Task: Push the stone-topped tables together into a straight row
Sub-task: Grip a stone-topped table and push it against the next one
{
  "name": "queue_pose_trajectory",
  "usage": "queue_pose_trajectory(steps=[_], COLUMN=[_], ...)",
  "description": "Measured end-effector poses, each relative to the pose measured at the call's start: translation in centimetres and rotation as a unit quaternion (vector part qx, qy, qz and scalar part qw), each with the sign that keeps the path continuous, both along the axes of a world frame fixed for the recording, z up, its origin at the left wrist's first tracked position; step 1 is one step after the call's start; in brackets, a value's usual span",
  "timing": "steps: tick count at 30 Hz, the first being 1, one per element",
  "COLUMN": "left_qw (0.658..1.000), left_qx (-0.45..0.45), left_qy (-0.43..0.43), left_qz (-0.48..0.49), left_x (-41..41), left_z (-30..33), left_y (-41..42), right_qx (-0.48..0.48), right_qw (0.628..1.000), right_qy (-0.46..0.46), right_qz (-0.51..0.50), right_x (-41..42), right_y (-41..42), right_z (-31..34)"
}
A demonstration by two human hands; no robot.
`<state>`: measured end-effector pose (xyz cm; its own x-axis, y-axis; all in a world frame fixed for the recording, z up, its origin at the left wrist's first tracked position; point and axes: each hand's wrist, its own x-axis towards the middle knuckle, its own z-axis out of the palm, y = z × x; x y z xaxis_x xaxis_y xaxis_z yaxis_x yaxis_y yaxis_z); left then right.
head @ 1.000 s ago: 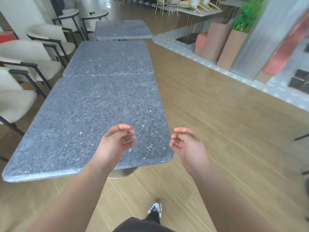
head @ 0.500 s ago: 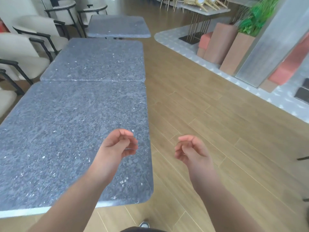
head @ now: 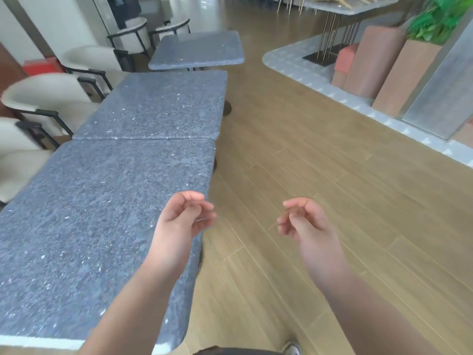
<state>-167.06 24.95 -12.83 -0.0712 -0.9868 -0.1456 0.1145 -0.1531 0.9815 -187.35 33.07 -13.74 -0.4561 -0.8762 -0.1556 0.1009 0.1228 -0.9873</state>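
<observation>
Three stone-topped desks are seen along the left of the wooden floor [head: 320,175]. The nearest desk [head: 89,226] and the middle desk [head: 158,108] are butted edge to edge, with only a thin seam between them, though the middle one sits slightly further right so the right-hand edges are not quite flush. The far desk [head: 199,48] is set apart from the middle one by a narrow gap and is offset further to the right, so the row is not yet straight. Compared with half a second ago, the view has been carried forward and to the right: the nearest desk is now seen more from its right side, and the far desk appears larger and closer. The left hand [head: 183,221] is held above the right edge of the nearest desk, fingers loosely curled toward the thumb, with nothing gripped; whether it brushes the stone cannot be told. The right hand [head: 303,222] is held over bare floor, well clear of the desks, likewise half curled and empty. Both hands are posed much as they were in the earlier frames, the gap between them slightly wider. Cream chairs [head: 48,98] with black frames are ranged along the left side of the desks, and terracotta planters [head: 378,62] stand at the far right.
</observation>
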Motion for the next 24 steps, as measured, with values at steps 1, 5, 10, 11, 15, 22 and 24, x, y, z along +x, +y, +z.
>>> queue_pose_trajectory(steps=[1,5,10,11,15,22,24], left_qw=[1.0,0.999,0.999,0.999,0.998,0.998,0.998], left_qx=[-0.002,-0.025,-0.021,-0.016,-0.007,-0.004,0.002], left_qy=[0.0,-0.003,-0.021,-0.022,-0.022,-0.017,-0.015], left_qz=[0.004,0.021,0.038,0.046,0.064,0.06,0.063], left_x=[-1.3,-5.5,-7.9,-8.3,-9.5,-10.2,-9.9], left_z=[0.3,1.0,0.8,0.6,-0.3,-2.7,-3.2], left_y=[0.1,-0.1,-1.8,-2.5,-6.3,-17.8,-22.2], right_qx=[-0.003,-0.009,-0.005,-0.002,0.006,0.006,0.009], right_qw=[1.0,0.999,0.998,0.997,0.996,0.992,0.991], right_qy=[0.002,0.002,-0.006,-0.005,0.003,0.028,0.032], right_qz=[0.008,0.042,0.067,0.071,0.088,0.123,0.127], right_x=[-1.6,-6.5,-9.4,-9.8,-11.2,-12.2,-12.1], right_y=[-0.2,-1.6,-4.5,-5.3,-9.9,-22.2,-26.7], right_z=[0.3,0.4,0.1,-0.1,-0.9,-1.9,-2.2])
